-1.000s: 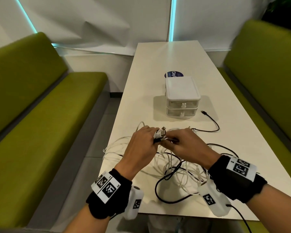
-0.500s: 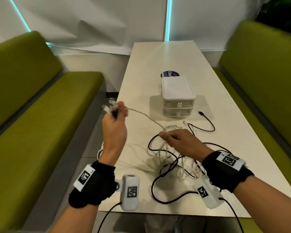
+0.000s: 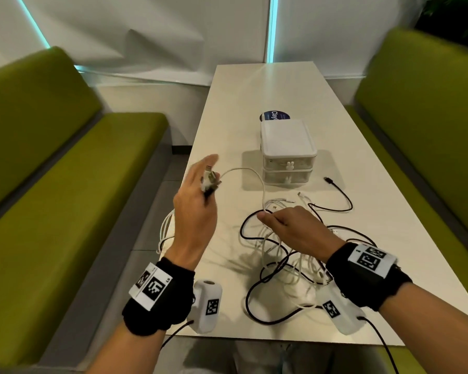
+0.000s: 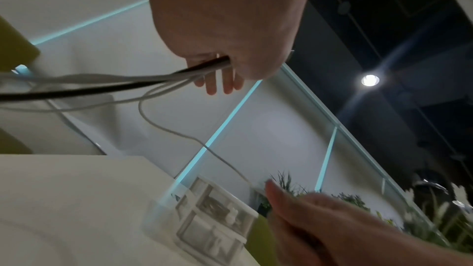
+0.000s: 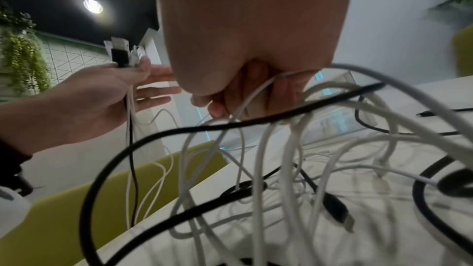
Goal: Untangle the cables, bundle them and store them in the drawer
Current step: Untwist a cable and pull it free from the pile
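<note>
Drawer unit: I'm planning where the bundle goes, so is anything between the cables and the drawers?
Nothing stands on the table between the cables and the drawer unit, but both drawers look closed, so their fronts block the way in.

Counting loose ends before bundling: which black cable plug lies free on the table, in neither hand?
The black plug right of the drawer unit, lying alone on the table. The other black plug sits in the left hand with white ones.
</note>
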Available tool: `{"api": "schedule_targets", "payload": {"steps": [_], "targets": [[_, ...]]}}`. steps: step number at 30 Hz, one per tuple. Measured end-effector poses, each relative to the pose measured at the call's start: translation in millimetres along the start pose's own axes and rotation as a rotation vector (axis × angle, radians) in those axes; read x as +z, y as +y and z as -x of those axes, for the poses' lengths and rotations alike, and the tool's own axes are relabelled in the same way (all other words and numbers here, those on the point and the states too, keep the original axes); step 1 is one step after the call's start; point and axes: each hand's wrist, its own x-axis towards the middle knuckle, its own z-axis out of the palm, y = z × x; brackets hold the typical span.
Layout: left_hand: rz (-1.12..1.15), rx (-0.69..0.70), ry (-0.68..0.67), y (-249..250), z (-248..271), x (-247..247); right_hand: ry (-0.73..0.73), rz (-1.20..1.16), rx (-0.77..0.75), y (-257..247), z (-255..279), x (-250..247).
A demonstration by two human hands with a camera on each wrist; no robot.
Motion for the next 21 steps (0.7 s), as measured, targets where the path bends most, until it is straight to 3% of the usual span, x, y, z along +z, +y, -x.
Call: {"api": "schedule_targets", "payload": {"steps": [3, 6, 8, 10, 14, 19, 21], "targets": [[0.052, 0.063, -0.289, 6.1, 11.1, 15.8, 0.000, 0.050, -0.048, -3.2, -0.6, 0.8], [-0.152, 0.097, -0.574, -1.8, 18.8, 31.6, 0.022, 0.096, -0.165, -3.2, 1.5, 1.7], [-0.287, 0.143, -0.650, -6.5, 20.7, 34.2, 0.009, 0.104, -0.187, 1.6, 3.3, 1.6], [-0.360, 0.194, -0.639, -9.2, 21.4, 30.9, 0.008, 0.069, -0.194, 8.2, 3.9, 1.0], [-0.305, 0.224, -0.495, -4.3, 13.7, 20.2, 0.033, -0.101, -0.160, 14.6, 0.3, -2.8], [-0.266, 0.134, -0.304, 2.6, 5.9, 10.8, -0.003, -0.224, -0.111, 11.3, -6.6, -6.7], [-0.221, 0.027, -0.211, 2.8, 4.1, 7.0, -0.051, -0.312, -0.071, 10.8, -7.4, -8.7]]}}
